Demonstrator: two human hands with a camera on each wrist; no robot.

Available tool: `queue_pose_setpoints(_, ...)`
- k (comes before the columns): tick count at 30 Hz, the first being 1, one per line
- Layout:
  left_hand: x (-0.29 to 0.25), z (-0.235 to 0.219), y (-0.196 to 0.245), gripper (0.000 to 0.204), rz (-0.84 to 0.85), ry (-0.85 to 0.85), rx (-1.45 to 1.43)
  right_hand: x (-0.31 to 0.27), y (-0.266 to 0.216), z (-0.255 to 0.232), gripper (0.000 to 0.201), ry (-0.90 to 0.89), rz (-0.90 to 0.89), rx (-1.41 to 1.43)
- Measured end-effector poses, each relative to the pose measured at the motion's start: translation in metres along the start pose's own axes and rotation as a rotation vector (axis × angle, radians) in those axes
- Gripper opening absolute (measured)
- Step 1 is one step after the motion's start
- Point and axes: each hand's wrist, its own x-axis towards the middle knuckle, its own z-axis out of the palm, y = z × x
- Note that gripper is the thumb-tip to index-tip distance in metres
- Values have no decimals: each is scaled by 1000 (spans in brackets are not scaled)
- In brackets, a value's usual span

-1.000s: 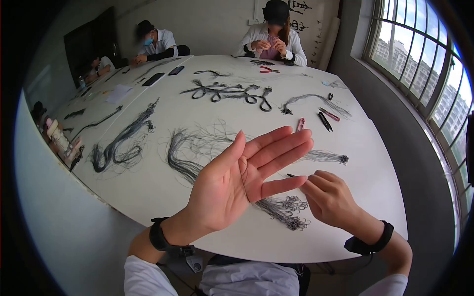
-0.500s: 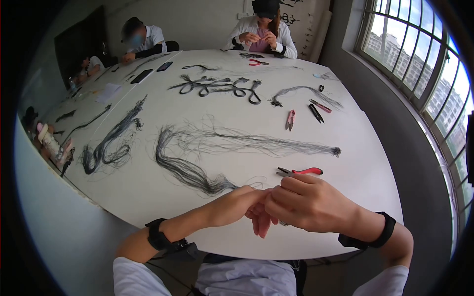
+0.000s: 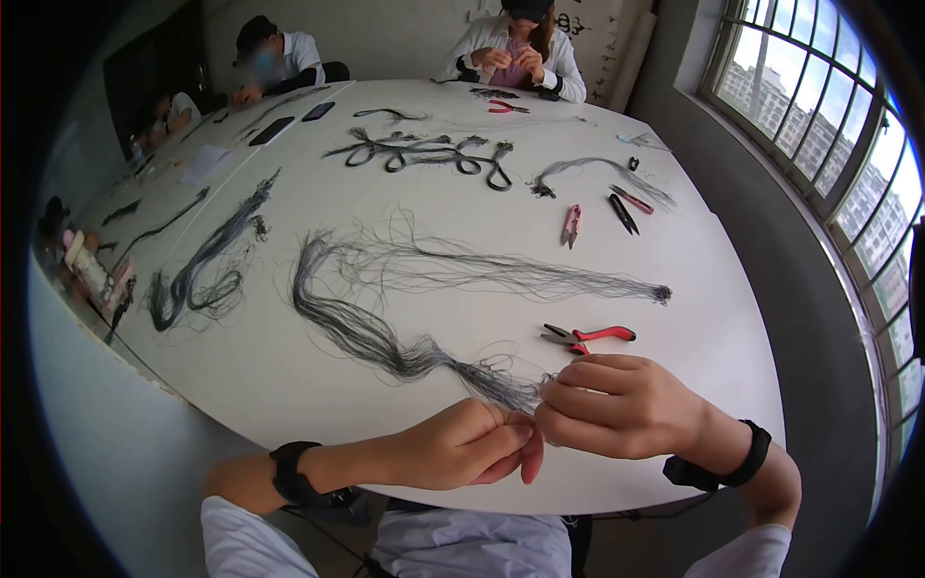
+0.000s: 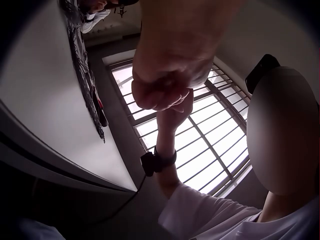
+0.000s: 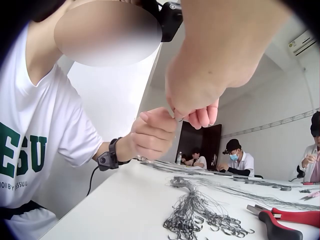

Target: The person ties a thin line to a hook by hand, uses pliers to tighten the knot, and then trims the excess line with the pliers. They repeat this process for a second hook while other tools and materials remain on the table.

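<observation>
My left hand (image 3: 472, 443) has its fingers curled in, thumb and forefinger pinching at the tips of my right hand (image 3: 626, 405). Between the meeting fingertips in the right wrist view, a tiny dark bit of thin line (image 5: 180, 120) shows; most of it is hidden by the fingers. The right hand pinches there too, its back turned up. Just beyond the hands lies a long bundle of dark fishing line (image 3: 371, 347). Its near end carries a cluster of fish hooks (image 5: 185, 220), partly covered by the right hand in the head view.
Red-handled pliers (image 3: 588, 335) lie open beyond the right hand. Pink thread snips (image 3: 572, 226), black snips (image 3: 623, 214) and another red-handled tool (image 3: 632, 198) sit farther right. More line bundles (image 3: 212, 260) and looped black hanks (image 3: 424, 159) spread across the table. Other people sit at the far side.
A second ago the left hand was spread open, palm up, with a thin line across it. It has since turned over, curled and met the right hand; both then shifted slightly.
</observation>
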Motion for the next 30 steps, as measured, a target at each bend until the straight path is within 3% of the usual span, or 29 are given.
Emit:
queue_pose_setpoints(2,2,1,-2,41,64,16,-16,-3,2,2,17,29,38,60)
queue_pose_setpoints(12,17,-6,-2,34,37,-21,-140,-14,13,6,20,61,52,45)
queue_pose_setpoints(15,23,-6,-6,31,46,59,-92,-16,18,8,23,69,53,27)
queue_pose_setpoints(18,27,-14,-10,31,74,201,-135,-28,27,18,31,84,437,107)
queue_pose_setpoints(19,27,-18,-10,31,78,208,-131,-35,29,21,31,88,429,106)
queue_pose_setpoints(21,28,-24,-10,32,102,278,-76,-48,32,27,31,-93,688,45)
queue_pose_setpoints(23,33,-29,-13,34,101,295,-81,-57,32,33,31,-111,729,76)
queue_pose_setpoints(25,39,-32,-14,34,100,306,-99,-64,30,38,30,-248,813,104)
queue_pose_setpoints(30,52,-42,-21,32,76,281,-176,-74,38,46,18,-230,763,142)
